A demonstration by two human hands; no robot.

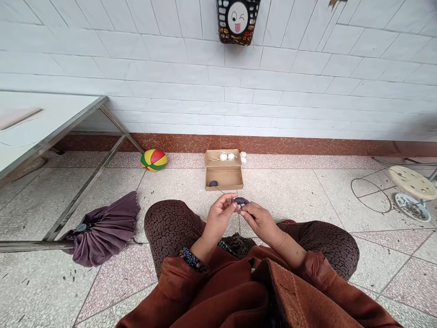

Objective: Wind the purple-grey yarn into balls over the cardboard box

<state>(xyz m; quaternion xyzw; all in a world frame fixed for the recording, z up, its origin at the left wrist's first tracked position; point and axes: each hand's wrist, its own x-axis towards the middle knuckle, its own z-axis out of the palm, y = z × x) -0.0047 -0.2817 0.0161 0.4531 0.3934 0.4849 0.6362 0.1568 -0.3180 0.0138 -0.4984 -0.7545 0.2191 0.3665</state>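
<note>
My left hand (221, 213) and my right hand (258, 218) meet above my lap, both closed. Between their fingertips is a small dark purple piece of yarn work (240, 200), curled and partly covered by the fingers. Whether a hook or needle is in it is too small to tell. A dark strand runs from the piece toward a purple yarn ball (213, 183), which lies in the near left corner of the open cardboard box (223, 176). White yarn balls (227, 156) rest in the box's lid half, and white balls (243, 157) sit just right of it.
A metal-framed table (85, 109) stands at left, with a folded purple umbrella (105, 228) by its leg and a colourful ball (154, 160) near the wall. At right are a stool (411, 182) and a white dish of seeds (413, 207). A black basket (238, 23) hangs on the wall.
</note>
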